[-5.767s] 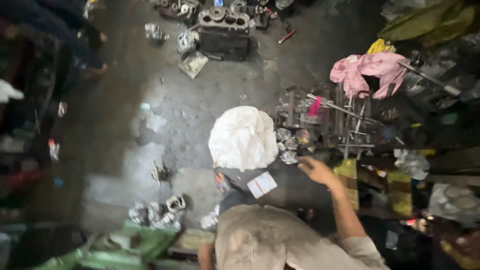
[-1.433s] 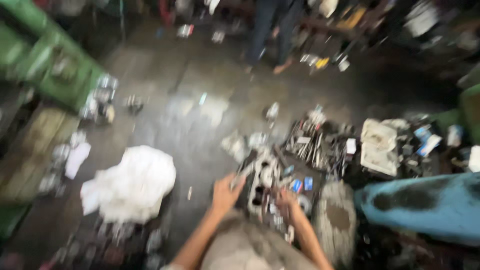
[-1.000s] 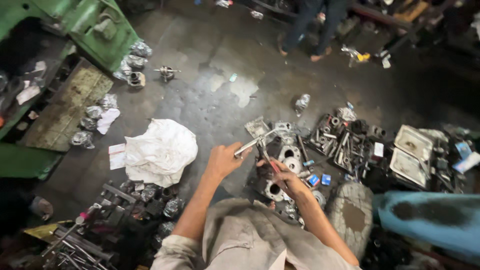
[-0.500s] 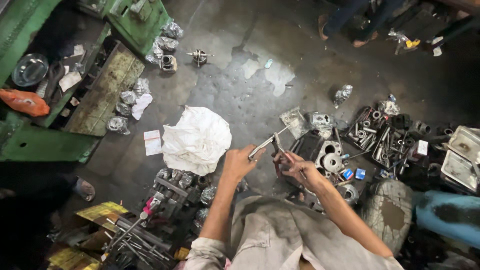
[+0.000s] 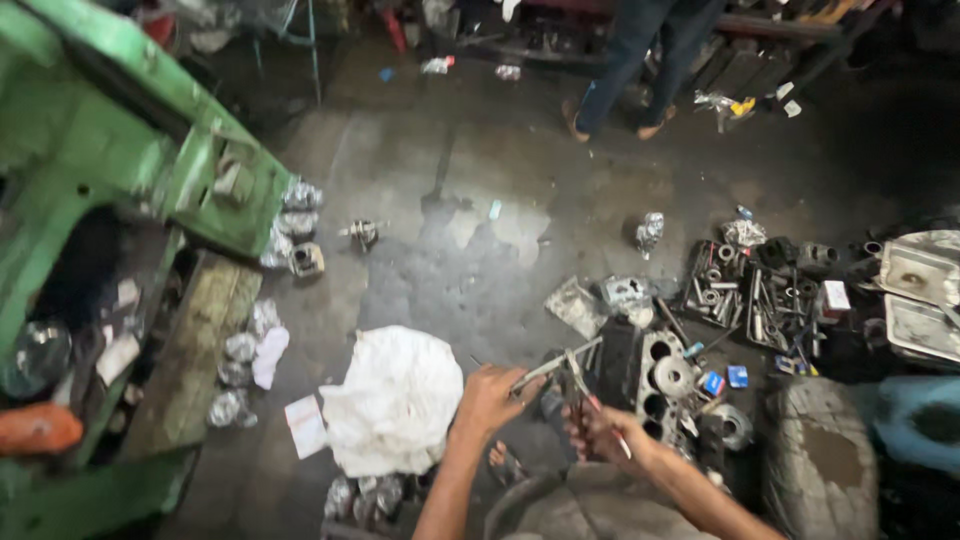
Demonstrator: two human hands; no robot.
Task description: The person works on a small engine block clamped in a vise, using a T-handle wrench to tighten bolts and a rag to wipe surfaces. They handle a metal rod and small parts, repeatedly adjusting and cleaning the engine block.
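Pliers point(image 5: 578, 385), long-handled, closed in your right hand point(image 5: 600, 432) over engine block point(image 5: 650, 385) at floor's near-right edge; left hand point(image 5: 490, 398) grips metal rod point(image 5: 553, 366)—keep grip firm, wrists steady, tips w/in sight.

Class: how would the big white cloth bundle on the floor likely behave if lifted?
The white cloth bundle looks crumpled and slack, so it would probably flop and sag. Being thin fabric, it is likely light and unlikely to roll.

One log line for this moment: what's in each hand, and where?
left hand: holds metal tool | right hand: grips pliers | both above engine block | white sack to the left, on floor
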